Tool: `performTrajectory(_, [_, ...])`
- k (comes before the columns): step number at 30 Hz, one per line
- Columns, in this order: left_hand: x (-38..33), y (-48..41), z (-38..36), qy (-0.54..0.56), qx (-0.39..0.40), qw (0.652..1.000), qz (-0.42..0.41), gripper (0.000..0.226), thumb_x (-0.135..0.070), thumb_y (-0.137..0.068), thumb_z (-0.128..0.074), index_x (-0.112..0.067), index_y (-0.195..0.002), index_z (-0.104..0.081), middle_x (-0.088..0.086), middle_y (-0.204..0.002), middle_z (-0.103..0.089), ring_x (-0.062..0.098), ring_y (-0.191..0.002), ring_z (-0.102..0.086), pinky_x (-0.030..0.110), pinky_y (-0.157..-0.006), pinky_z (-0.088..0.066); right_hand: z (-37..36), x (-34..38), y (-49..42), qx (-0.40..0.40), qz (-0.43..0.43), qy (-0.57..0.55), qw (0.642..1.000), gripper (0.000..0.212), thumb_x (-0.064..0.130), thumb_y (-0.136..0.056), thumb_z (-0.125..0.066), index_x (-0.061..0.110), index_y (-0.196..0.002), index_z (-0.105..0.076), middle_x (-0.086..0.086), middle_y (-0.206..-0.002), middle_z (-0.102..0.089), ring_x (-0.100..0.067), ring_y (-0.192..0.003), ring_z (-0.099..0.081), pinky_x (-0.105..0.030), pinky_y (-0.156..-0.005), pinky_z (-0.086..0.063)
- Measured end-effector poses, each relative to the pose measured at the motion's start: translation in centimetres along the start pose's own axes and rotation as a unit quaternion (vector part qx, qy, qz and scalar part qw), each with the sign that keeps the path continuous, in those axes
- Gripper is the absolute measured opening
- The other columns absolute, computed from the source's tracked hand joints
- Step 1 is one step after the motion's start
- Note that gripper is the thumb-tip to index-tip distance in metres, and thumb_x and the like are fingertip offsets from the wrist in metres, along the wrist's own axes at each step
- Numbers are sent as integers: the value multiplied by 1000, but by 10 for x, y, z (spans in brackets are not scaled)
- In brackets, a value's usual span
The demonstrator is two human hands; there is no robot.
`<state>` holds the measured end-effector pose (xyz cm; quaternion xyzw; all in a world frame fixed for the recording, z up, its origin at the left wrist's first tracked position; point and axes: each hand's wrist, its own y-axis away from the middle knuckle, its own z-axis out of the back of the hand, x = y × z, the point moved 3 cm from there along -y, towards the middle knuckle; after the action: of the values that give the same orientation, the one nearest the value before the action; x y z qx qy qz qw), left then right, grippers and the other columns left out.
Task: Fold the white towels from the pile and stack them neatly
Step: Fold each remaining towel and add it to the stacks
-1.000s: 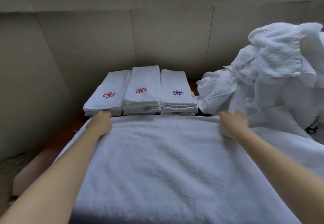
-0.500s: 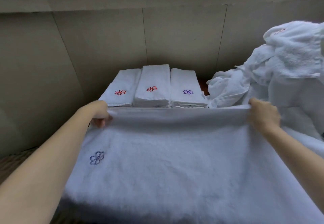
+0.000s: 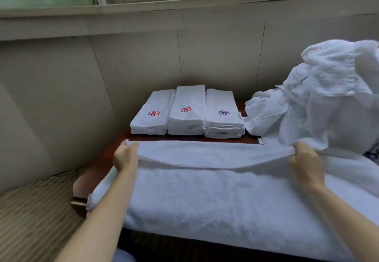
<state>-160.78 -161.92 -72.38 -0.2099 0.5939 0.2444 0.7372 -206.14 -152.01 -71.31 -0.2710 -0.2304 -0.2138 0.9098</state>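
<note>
A large white towel [image 3: 215, 196] lies spread across the table in front of me. My left hand [image 3: 125, 157] grips its far left corner and my right hand [image 3: 305, 161] grips its far right corner, holding that edge lifted and folded toward me. Behind it stand three stacks of folded white towels [image 3: 187, 111], two with red flower emblems and one with a purple emblem. The pile of unfolded white towels [image 3: 320, 101] rises at the right.
The dark wooden table [image 3: 92, 171] shows at its left edge and between towel and stacks. A panelled wall [image 3: 133, 62] with a window above closes the back. A striped woven surface [image 3: 34, 216] lies lower left.
Both hands took hold of the towel's far edge, raised it and drew it back toward me, folding it over. The purple emblem seen half a second ago is now hidden.
</note>
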Motion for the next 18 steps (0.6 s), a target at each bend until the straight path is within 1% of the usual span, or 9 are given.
performTrajectory(2, [11, 2, 7, -31, -30, 998, 43, 22, -25, -76, -63, -13, -89, -51, 5, -91, -59, 30, -87, -58, 31, -66, -40, -1, -7, 11, 21, -13, 12, 1000, 33, -5, -81, -44, 3, -108, -60, -30, -113, -60, -48, -98, -56, -47, -80, -44])
performTrajectory(3, [13, 0, 10, -34, -41, 996, 70, 29, -17, -79, -63, -9, -103, -48, 10, -107, -61, 33, -98, -59, 34, -71, -44, 4, -6, 12, 14, -21, 13, 1000, 34, -4, -80, -44, 4, -108, -61, -31, -111, -61, -49, -97, -56, -47, -80, -44])
performTrajectory(5, [14, -2, 16, -7, -46, 991, 125, 58, -8, -83, -59, -2, -133, -31, 16, -132, -50, 35, -113, -55, 40, -82, -48, 18, 0, 11, -13, -42, 9, 999, 38, 5, -77, -35, 4, -105, -62, -32, -106, -61, -48, -95, -55, -45, -78, -44])
performTrajectory(7, [20, -2, 23, 29, -41, 988, 147, 65, -6, -87, -55, -1, -143, -21, 18, -139, -45, 35, -116, -55, 42, -83, -52, 27, 2, 13, -28, -43, 8, 999, 45, 13, -69, -29, 3, -98, -62, -32, -99, -61, -46, -91, -55, -44, -74, -42])
performTrajectory(9, [27, -4, 33, 32, -52, 985, 160, 53, -1, -86, -52, 1, -135, -32, 19, -134, -48, 35, -114, -55, 45, -89, -51, 29, -2, 18, 31, -71, 46, 996, 27, 8, -74, -37, 3, -89, -59, -28, -93, -60, -40, -85, -53, -39, -70, -40])
performTrajectory(11, [30, -12, 40, -9, -42, 986, 163, 42, 3, -81, -52, 3, -122, -48, 21, -123, -56, 36, -103, -59, 46, -89, -52, 27, -6, 22, 119, -101, 115, 981, 11, 3, -78, -47, 5, -80, -58, -15, -79, -55, -31, -75, -49, -31, -65, -38])
performTrajectory(13, [29, -18, 44, -66, -18, 987, 147, 36, 6, -79, -53, 3, -114, -55, 22, -113, -59, 37, -93, -62, 47, -83, -55, 26, -5, 25, 161, -112, 166, 966, 10, 4, -80, -50, 8, -73, -56, -6, -72, -49, -25, -68, -47, -26, -61, -35])
performTrajectory(15, [28, -17, 47, -116, -4, 987, 108, 30, 6, -78, -51, 6, -108, -55, 28, -111, -59, 37, -90, -63, 41, -78, -56, 23, 0, 26, 175, -95, 197, 960, 16, 5, -82, -51, 11, -67, -51, -3, -72, -47, -24, -69, -47, -25, -60, -35])
performTrajectory(18, [27, -10, 51, -166, 14, 986, 17, 25, 1, -78, -47, -3, -102, -51, 23, -110, -58, 31, -82, -57, 34, -66, -47, 18, 5, 26, 186, -54, 238, 952, 19, 4, -82, -52, 8, -64, -45, -4, -70, -46, -22, -63, -43, -22, -54, -32])
